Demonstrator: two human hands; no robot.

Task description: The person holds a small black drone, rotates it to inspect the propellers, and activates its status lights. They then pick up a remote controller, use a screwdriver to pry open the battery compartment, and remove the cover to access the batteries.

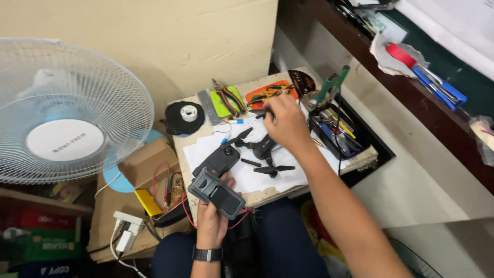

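Cluttered wooden board (267, 194) on lap, fan (64, 110) beside. L hand (212, 219) fingers wrapped round grey case (216, 192). R hand (284, 122) clenched just above drone (262, 149); contents hidden, can't tell.

Dark grey case (217, 193); black drone (263, 148) on white paper (257, 177); black tape roll (183, 118); white fan (64, 110); yellow-green and orange cards (221, 103); blue-handled tools (437, 85).

Single head-worn view looks steeply down at close range onto the small work board (267, 193) resting on the wearer's lap
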